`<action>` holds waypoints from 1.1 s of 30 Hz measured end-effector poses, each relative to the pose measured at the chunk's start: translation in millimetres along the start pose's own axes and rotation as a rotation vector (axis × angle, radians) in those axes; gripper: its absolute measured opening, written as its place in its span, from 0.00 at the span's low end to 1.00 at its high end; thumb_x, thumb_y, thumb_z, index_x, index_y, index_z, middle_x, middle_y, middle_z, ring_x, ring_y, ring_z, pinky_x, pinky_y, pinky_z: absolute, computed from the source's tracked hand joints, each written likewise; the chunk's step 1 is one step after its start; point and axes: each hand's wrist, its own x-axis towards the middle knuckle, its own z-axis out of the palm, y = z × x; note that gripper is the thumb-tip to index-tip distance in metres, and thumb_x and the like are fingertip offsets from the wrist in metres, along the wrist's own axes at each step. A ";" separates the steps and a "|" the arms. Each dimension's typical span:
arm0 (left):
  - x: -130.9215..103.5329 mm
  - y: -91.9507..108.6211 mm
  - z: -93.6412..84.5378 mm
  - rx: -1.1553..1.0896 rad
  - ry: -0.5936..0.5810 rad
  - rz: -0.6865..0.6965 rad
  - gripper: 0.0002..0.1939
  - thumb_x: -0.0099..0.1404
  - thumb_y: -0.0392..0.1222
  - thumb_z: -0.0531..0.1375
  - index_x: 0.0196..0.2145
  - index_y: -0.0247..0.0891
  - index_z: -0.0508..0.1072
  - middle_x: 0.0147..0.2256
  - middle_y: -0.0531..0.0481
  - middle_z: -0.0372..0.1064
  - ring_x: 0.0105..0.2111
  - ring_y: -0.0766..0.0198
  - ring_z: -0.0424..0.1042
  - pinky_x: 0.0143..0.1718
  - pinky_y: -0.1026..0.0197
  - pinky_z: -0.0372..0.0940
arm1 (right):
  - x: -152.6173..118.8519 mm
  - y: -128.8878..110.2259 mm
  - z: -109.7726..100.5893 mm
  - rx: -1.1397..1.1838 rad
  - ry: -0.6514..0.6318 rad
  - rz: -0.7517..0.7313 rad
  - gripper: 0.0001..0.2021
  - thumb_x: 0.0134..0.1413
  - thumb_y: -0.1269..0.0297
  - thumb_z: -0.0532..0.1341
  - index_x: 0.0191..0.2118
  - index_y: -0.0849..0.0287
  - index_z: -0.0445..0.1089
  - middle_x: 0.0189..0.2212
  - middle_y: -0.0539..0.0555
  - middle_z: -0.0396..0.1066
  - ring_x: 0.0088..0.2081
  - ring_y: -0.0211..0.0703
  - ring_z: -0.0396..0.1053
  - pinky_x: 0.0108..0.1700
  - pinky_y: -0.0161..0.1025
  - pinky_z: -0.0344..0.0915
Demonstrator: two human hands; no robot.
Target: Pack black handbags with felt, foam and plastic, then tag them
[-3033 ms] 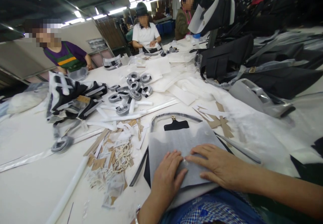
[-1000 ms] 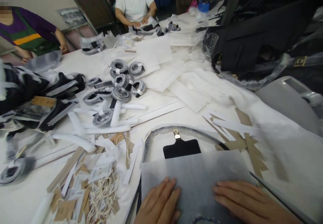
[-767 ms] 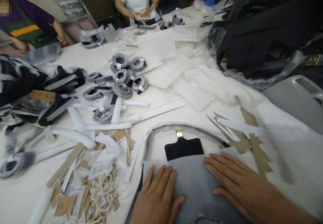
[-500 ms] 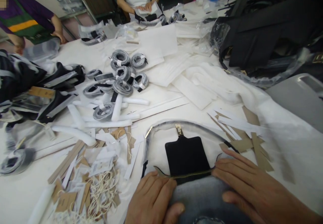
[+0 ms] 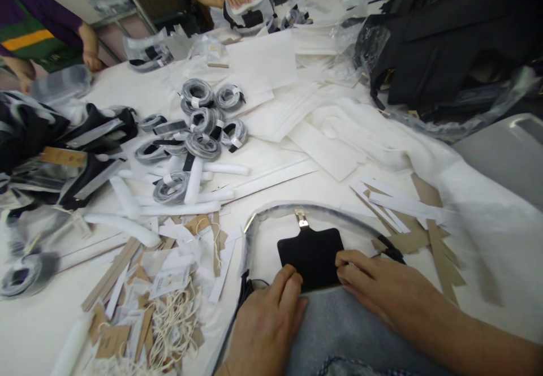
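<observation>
A grey-blue bag (image 5: pixel 339 331) lies at the bottom centre, with a black flap (image 5: pixel 311 254) standing out beyond its top edge and a gold clasp (image 5: pixel 302 219) at the flap's tip. Around the flap arches a plastic-wrapped handle (image 5: pixel 322 211). My left hand (image 5: pixel 269 322) has its fingers curled at the flap's lower left corner, on the bag's edge. At the flap's right side, my right hand (image 5: pixel 382 285) pinches the edge with bent fingers. The bag's zip is mostly hidden now.
Left of the bag lie paper tags and strings (image 5: pixel 173 331), white foam tubes (image 5: pixel 193 181) and coiled wrapped straps (image 5: pixel 203 145). Card strips (image 5: pixel 441 251) are on the right, foam sheets (image 5: pixel 271 110) behind. Two people work across the table (image 5: pixel 139 90); black bags (image 5: pixel 38 133) sit far left.
Both hands have moved from the zip edge up towards the flap, and their fingers have curled in. The zip has gone from view. Across the table, a person has raised a bag upright.
</observation>
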 end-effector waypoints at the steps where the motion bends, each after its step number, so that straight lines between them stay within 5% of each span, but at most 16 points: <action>1: 0.8 2.0 -0.4 0.021 0.025 0.023 0.15 0.76 0.40 0.44 0.47 0.40 0.69 0.49 0.48 0.74 0.32 0.60 0.77 0.29 0.56 0.70 | 0.1 -1.6 -1.5 -0.008 0.013 -0.031 0.14 0.65 0.73 0.49 0.45 0.55 0.70 0.47 0.55 0.73 0.38 0.43 0.74 0.40 0.40 0.70; 5: 2.3 15.3 0.1 0.038 0.176 0.102 0.19 0.76 0.37 0.43 0.42 0.41 0.73 0.48 0.49 0.75 0.48 0.57 0.73 0.52 0.51 0.66 | -5.6 -9.9 -6.5 -0.003 0.097 -0.224 0.14 0.65 0.75 0.50 0.45 0.58 0.72 0.44 0.56 0.75 0.47 0.47 0.70 0.52 0.45 0.66; 9: -9.0 24.2 5.7 0.011 0.205 0.176 0.20 0.76 0.35 0.42 0.44 0.38 0.74 0.43 0.51 0.77 0.41 0.62 0.74 0.48 0.58 0.67 | -24.7 -17.6 -5.5 -0.033 0.130 -0.265 0.15 0.70 0.69 0.49 0.52 0.62 0.71 0.47 0.57 0.76 0.50 0.47 0.70 0.56 0.44 0.65; 12: -25.6 26.3 6.4 0.006 0.156 0.200 0.17 0.76 0.42 0.47 0.52 0.36 0.72 0.49 0.48 0.76 0.50 0.59 0.73 0.58 0.55 0.63 | -42.8 -23.8 -6.4 -0.030 0.044 -0.237 0.25 0.67 0.53 0.56 0.62 0.63 0.64 0.57 0.60 0.70 0.59 0.53 0.64 0.60 0.52 0.63; 14: -36.3 27.9 3.6 0.006 0.058 0.198 0.26 0.73 0.54 0.52 0.61 0.37 0.66 0.56 0.43 0.71 0.57 0.53 0.68 0.63 0.46 0.57 | -52.1 -27.6 -8.0 -0.008 -0.024 -0.206 0.35 0.62 0.47 0.59 0.68 0.62 0.57 0.63 0.61 0.63 0.64 0.58 0.58 0.62 0.57 0.60; 16: -44.3 30.0 0.1 -0.018 -0.059 0.189 0.37 0.68 0.64 0.53 0.67 0.43 0.56 0.64 0.39 0.59 0.63 0.46 0.60 0.64 0.36 0.53 | -57.7 -30.0 -8.3 0.015 -0.069 -0.163 0.38 0.61 0.48 0.60 0.70 0.60 0.51 0.67 0.61 0.56 0.67 0.61 0.53 0.64 0.62 0.55; 19: -50.1 33.1 -2.2 -0.086 -0.144 0.176 0.41 0.65 0.67 0.54 0.69 0.51 0.49 0.70 0.39 0.42 0.68 0.40 0.49 0.64 0.29 0.47 | -60.7 -30.5 -4.5 0.048 -0.090 -0.133 0.38 0.62 0.50 0.60 0.71 0.58 0.48 0.69 0.60 0.51 0.68 0.60 0.50 0.67 0.65 0.48; 25: -51.1 36.6 4.6 -0.127 -0.104 0.147 0.37 0.66 0.66 0.54 0.68 0.53 0.52 0.71 0.40 0.40 0.69 0.43 0.45 0.65 0.29 0.41 | -63.9 -29.5 0.8 0.052 -0.089 -0.143 0.36 0.62 0.50 0.59 0.70 0.58 0.50 0.70 0.60 0.49 0.70 0.57 0.46 0.69 0.64 0.42; 29: -52.2 35.3 7.9 -0.095 -0.053 0.177 0.38 0.65 0.67 0.55 0.68 0.52 0.54 0.70 0.41 0.42 0.68 0.43 0.48 0.65 0.30 0.42 | -46.7 -27.5 -13.9 0.131 -0.055 -0.141 0.29 0.64 0.53 0.58 0.67 0.57 0.59 0.64 0.61 0.62 0.65 0.55 0.58 0.66 0.60 0.53; 33: -53.5 34.5 8.1 -0.079 -0.023 0.183 0.37 0.65 0.68 0.54 0.67 0.54 0.55 0.70 0.41 0.45 0.68 0.43 0.50 0.65 0.30 0.43 | 10.8 -21.8 -30.5 0.200 0.024 0.101 0.19 0.64 0.62 0.56 0.58 0.61 0.69 0.56 0.63 0.70 0.58 0.55 0.67 0.61 0.53 0.61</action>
